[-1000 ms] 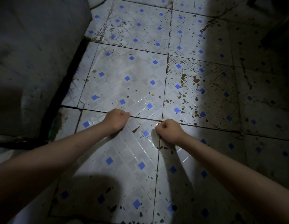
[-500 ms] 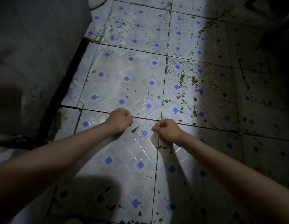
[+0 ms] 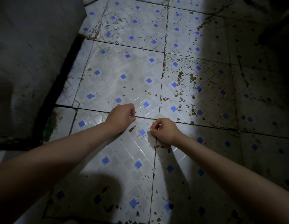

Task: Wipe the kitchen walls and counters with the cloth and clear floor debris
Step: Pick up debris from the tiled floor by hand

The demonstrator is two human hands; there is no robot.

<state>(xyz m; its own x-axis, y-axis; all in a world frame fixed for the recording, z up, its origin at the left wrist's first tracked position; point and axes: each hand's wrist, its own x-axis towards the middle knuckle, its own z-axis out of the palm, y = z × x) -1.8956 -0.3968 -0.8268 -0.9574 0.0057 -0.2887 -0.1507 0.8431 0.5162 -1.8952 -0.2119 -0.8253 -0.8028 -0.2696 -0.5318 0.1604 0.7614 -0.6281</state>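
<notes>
Picking crumbs off the floor tiles (image 3: 124, 88), we keep both hands low: left hand (image 3: 120, 118) and right hand (image 3: 164, 131) curled, fingertips pinched (contents unclear).

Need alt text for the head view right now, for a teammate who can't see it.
Two bare forearms reach down to a dirty white floor with small blue squares; the left hand and right hand, fingers curled, pick at pale crumbs near a dark grout line. A grey wall stands left.

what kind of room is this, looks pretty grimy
Probably a kitchen floor seen from a crouch, though nothing confirms the room: white floor tiles with blue squares, brown grime spots, and a dark grey wall or unit at left.
</notes>
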